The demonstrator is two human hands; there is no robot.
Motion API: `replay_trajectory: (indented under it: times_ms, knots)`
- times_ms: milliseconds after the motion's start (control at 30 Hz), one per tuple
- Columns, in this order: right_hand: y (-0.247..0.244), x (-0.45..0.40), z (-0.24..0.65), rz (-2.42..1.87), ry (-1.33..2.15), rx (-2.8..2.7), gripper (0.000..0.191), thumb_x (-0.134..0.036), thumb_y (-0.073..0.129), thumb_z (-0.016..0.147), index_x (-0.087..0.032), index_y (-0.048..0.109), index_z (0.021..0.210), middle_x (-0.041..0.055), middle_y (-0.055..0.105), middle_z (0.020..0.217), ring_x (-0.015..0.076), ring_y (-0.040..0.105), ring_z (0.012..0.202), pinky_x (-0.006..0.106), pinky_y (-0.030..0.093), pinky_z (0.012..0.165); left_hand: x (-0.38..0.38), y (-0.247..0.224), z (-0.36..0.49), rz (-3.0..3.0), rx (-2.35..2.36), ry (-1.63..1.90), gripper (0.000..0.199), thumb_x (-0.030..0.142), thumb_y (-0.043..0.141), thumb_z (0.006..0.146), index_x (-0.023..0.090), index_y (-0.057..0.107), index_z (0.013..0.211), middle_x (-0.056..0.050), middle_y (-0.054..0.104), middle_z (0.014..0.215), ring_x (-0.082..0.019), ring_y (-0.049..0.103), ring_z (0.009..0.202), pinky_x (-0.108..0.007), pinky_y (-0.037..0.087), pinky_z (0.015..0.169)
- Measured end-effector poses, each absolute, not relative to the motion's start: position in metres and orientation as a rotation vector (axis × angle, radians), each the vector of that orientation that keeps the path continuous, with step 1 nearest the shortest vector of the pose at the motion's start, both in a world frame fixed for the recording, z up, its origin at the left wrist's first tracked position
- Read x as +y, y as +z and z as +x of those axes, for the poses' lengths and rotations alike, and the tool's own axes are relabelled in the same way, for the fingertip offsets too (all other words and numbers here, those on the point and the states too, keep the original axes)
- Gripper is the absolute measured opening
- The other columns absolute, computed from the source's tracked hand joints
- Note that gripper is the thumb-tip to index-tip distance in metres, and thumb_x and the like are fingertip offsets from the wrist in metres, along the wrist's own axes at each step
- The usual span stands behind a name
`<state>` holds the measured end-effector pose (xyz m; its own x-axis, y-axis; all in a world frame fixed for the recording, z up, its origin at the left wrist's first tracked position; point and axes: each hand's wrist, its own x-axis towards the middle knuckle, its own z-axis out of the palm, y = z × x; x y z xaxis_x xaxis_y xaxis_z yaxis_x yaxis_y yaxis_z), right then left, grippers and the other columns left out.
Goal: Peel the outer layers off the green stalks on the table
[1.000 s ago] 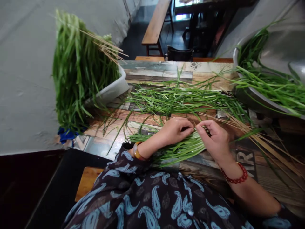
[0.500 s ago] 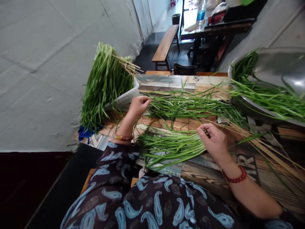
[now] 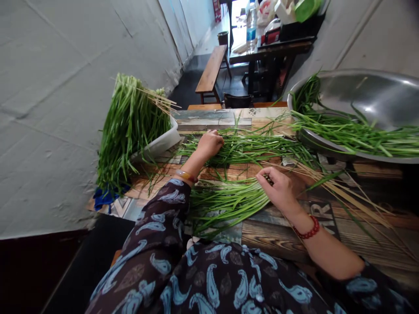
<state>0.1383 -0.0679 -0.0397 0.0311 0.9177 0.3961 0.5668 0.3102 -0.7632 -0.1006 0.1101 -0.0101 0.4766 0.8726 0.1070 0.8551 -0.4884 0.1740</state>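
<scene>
My right hand (image 3: 276,186) is closed around the pale stem ends of a bunch of garlic chives (image 3: 232,203), whose green leaves fan out to the left over the table. Above it, my left hand (image 3: 211,145) reaches into a loose pile of garlic chives (image 3: 255,146), fingers curled and pressed together on the blades. How many blades it grips is hidden by the hand. Thin straw-coloured strips (image 3: 322,181) lie to the right of my right hand.
Tied garlic chives (image 3: 131,126) stand heaped in a white plastic tub (image 3: 160,141) at the left, by the wall. A large metal basin (image 3: 366,93) with more chives sits at the right. A blue cloth (image 3: 106,198) lies at the table's left corner. Beyond are a wooden bench (image 3: 212,69) and another table.
My left hand has moved right and onto the loose pile, from its left end. My right hand keeps hold of its bunch. The whole view has shifted somewhat.
</scene>
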Motion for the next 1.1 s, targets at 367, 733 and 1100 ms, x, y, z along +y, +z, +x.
replay_trajectory:
  times_ms: [367,733,1100]
  knots:
    - [-0.038,-0.068,0.137,-1.32,0.474,-1.653,0.015,-0.031,0.056,0.092,-0.022,0.062,0.08,0.0027,0.071,0.076,0.0175,0.066,0.07,0.03,0.052,0.071,0.114,-0.011,-0.12,2.526,1.563,0.461,0.023,0.014,0.054,0.083,0.013,0.075,0.092,-0.011,0.065,0.094,-0.02,0.06,0.086,-0.031,0.046,0.08]
    - [-0.042,-0.066,0.138,-1.315,0.48,-1.658,0.014,-0.03,0.055,0.091,-0.022,0.062,0.081,0.0029,0.071,0.078,0.0184,0.067,0.072,0.031,0.053,0.073,0.115,-0.014,-0.113,2.484,1.567,0.454,0.016,0.015,0.06,0.078,0.015,0.076,0.078,-0.011,0.069,0.095,-0.023,0.061,0.096,-0.037,0.047,0.091]
    - [-0.027,-0.071,0.14,-1.331,0.459,-1.584,0.015,-0.032,0.058,0.09,-0.023,0.064,0.08,0.0021,0.071,0.076,0.0173,0.065,0.068,0.03,0.052,0.069,0.051,0.042,-0.077,1.617,0.961,0.972,0.022,0.032,0.075,0.076,0.015,0.062,0.078,-0.002,0.069,0.075,-0.01,0.064,0.071,-0.023,0.048,0.071]
